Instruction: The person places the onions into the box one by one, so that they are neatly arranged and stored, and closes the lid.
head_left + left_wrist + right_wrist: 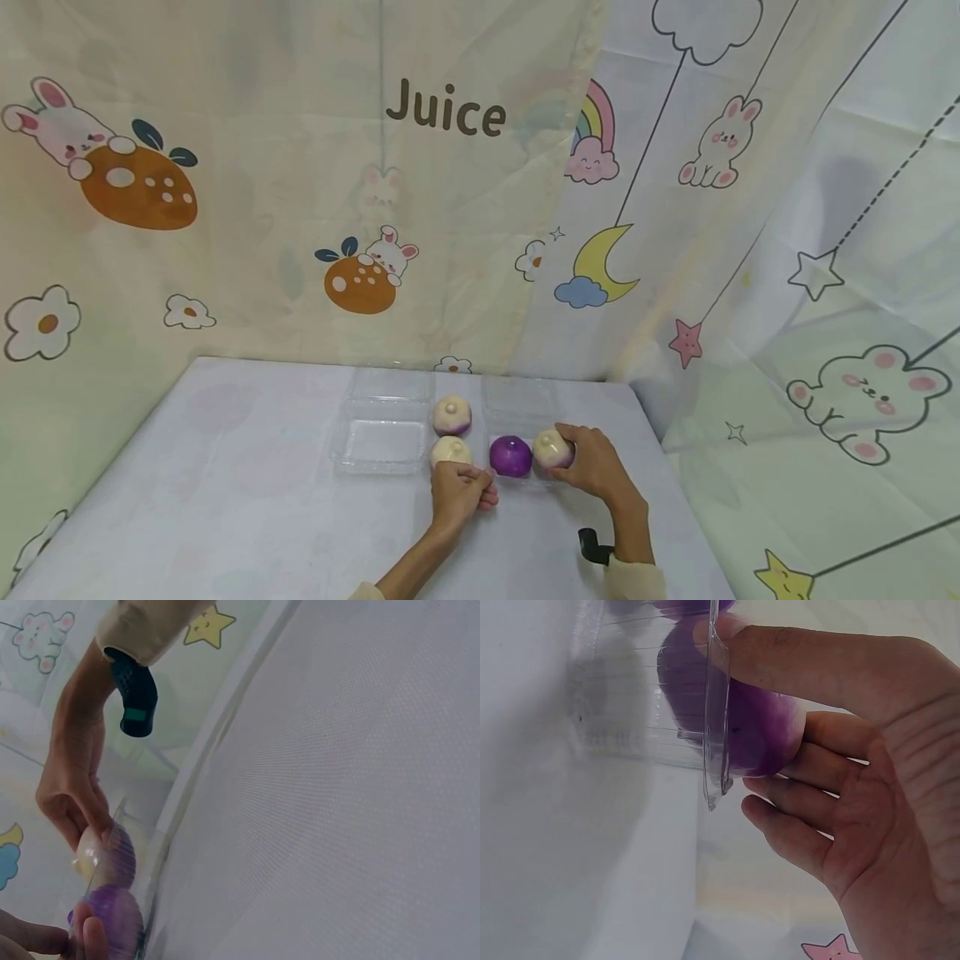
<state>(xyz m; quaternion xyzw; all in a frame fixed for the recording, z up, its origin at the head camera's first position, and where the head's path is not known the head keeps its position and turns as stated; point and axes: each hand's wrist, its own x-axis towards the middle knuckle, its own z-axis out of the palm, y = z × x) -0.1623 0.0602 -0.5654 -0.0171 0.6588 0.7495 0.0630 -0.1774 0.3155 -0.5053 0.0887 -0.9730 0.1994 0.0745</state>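
My right hand [596,462] grips a cream-and-purple onion-shaped ball [551,448] at the right end of a clear plastic container [718,735]. In the right wrist view, its thumb lies on the near side of the ball and the fingers curl beyond it. Beside that ball, in the same container, sits a deep purple ball [510,457] with a small nub on top. My left hand [461,492] pinches the container's left front edge, its fingertips close to the purple ball [116,919]. Behind the left hand sits another cream ball [450,450], partly hidden by it.
A further cream-and-purple ball [452,415] stands behind the cream one, between the two containers. To the left lies a second clear container [382,467], its lid [390,385] folded back. A patterned curtain [262,275] hangs behind the white table [225,500].
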